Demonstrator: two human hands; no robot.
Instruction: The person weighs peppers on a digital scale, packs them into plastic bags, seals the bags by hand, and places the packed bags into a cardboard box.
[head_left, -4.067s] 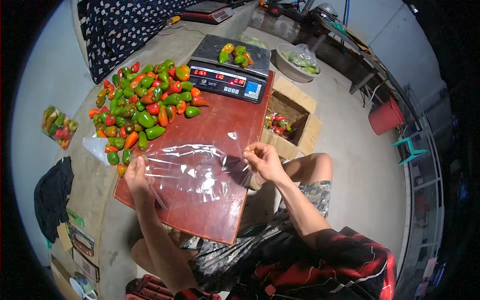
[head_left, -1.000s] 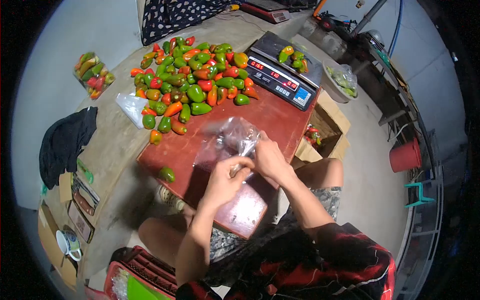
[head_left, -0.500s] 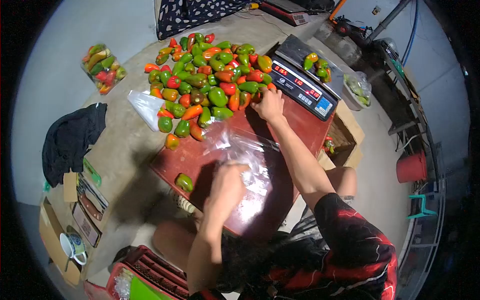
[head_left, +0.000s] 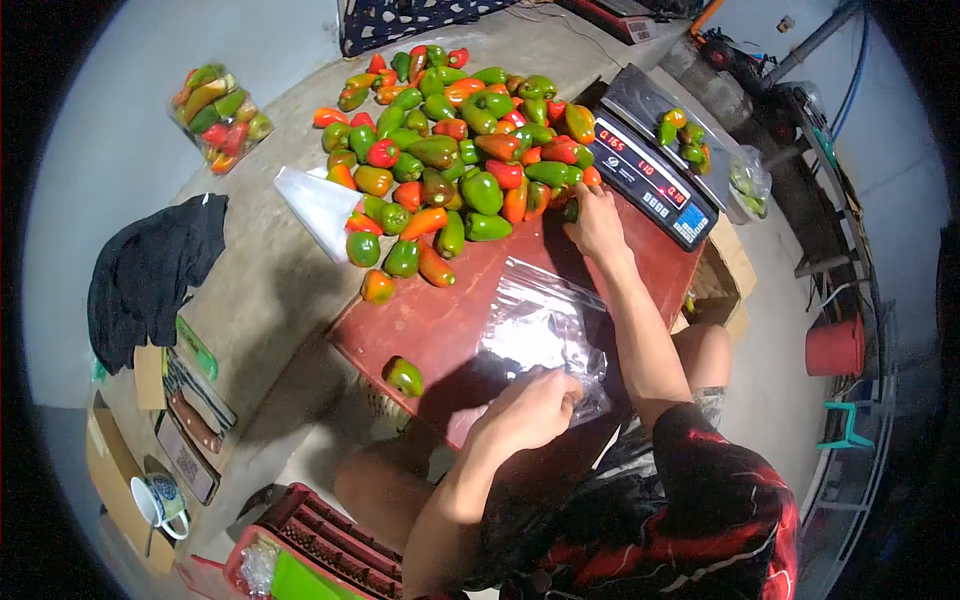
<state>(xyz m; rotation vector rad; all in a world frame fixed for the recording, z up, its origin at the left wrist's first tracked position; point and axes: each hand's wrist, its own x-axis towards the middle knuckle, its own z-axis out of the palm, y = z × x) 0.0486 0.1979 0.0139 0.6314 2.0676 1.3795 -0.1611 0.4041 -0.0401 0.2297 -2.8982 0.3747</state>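
Observation:
My left hand (head_left: 530, 408) is closed on the near edge of a clear plastic bag (head_left: 530, 320), which lies flat on the red table (head_left: 375, 330). My right hand (head_left: 598, 222) reaches to the right edge of a pile of red, green and orange peppers (head_left: 437, 150); its fingers are curled round a green pepper (head_left: 571, 211), mostly hidden by them. Beside the pile stands a digital scale (head_left: 652, 182) with several peppers on its plate. A lone green pepper (head_left: 404, 377) sits at the table's left edge.
A white plastic sheet (head_left: 318, 207) lies left of the pile, and a filled pepper bag (head_left: 219, 118) is farther left. Past the table's right edge are a cardboard box (head_left: 735, 262) and a basin with a bag (head_left: 748, 185). A red crate (head_left: 335, 535) is below.
My right hand has left the plastic bag and gone to the pile's right edge. My left hand keeps hold of the bag, now lying flatter. The view has shifted, moving the table's contents rightward.

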